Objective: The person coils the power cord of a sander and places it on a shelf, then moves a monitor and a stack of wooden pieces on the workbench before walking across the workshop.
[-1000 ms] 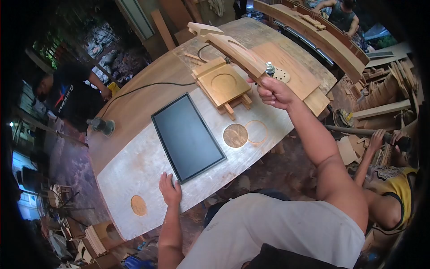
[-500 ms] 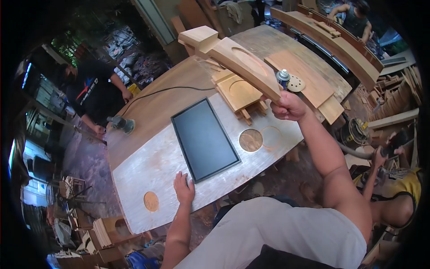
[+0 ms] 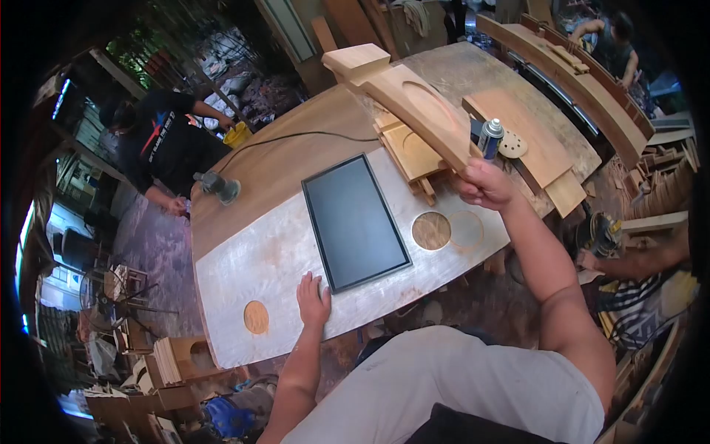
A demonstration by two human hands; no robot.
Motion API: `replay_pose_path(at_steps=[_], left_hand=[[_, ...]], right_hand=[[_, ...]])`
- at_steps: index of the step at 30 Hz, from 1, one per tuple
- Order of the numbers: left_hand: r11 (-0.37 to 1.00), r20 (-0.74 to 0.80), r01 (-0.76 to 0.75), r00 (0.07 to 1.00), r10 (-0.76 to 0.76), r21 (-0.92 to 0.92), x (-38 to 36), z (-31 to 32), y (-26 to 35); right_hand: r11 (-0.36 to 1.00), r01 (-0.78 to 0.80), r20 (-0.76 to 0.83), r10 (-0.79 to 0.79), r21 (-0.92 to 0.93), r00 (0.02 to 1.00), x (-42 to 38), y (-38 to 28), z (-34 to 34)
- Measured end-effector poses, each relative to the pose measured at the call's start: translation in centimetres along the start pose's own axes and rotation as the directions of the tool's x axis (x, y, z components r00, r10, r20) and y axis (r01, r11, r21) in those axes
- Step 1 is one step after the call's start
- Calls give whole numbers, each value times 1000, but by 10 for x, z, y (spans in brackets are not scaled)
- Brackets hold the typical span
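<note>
My right hand (image 3: 486, 184) grips the near end of a wooden piece (image 3: 414, 103) that has a raised block at its far end and an oval recess in its face. The piece is held up at a tilt above the table. Below it lies a stack of wooden parts (image 3: 411, 152). Flat on the pale sheet (image 3: 285, 259), my left hand (image 3: 313, 300) rests with its fingers stretched out, beside the lower left corner of a dark framed panel (image 3: 355, 222). A spray can (image 3: 491, 138) and a perforated sanding disc (image 3: 513, 145) are just beyond my right hand.
A corded power sander (image 3: 220, 189) sits at the table's left. Near it, a person in a dark shirt (image 3: 166, 137) holds a yellow container (image 3: 237, 135). Other people are at the far right and lower right. Long curved wooden parts (image 3: 569, 81) stand beyond the table.
The view has shifted, so the table appears farther right. The person at left now has a hand at the yellow container. The person at lower right has changed posture. My grip is unchanged.
</note>
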State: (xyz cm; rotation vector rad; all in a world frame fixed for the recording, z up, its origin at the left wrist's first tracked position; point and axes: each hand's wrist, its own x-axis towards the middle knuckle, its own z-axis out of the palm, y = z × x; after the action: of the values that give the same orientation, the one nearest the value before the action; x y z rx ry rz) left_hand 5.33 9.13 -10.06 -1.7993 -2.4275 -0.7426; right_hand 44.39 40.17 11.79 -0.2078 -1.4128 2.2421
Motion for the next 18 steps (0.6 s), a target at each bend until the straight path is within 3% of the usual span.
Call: replay_pose_path(at_steps=[1,3,6,9,11,13,18], left_hand=[[1000,-3,-3,1000,3,6,0,0,0],[1000,2,-4,1000,4,13,1,1,0],[1000,3,1,1000,-1,19,0,0,1],[1000,10,9,1000,-9,22,3,-2,6],[1000,18,11,1000,-11,28,4,-2,7],[1000,11,20,1000,-20,20,3,-2,7],[1000,-5,1,1000,-1,18,5,-4,9]], right_hand=[[999,-35,-103,33,-25,994,3,3,4],[997,-62,-137,56,-41,989,13,8,4],[990,-111,-316,80,-81,945,24,27,-6],[995,-99,-358,86,-19,930,33,59,-27],[993,-111,-413,84,-42,907,38,74,-35],[971,-156,-524,39,-181,851,47,94,-48],[963,-183,-576,36,-199,817,65,110,-51]])
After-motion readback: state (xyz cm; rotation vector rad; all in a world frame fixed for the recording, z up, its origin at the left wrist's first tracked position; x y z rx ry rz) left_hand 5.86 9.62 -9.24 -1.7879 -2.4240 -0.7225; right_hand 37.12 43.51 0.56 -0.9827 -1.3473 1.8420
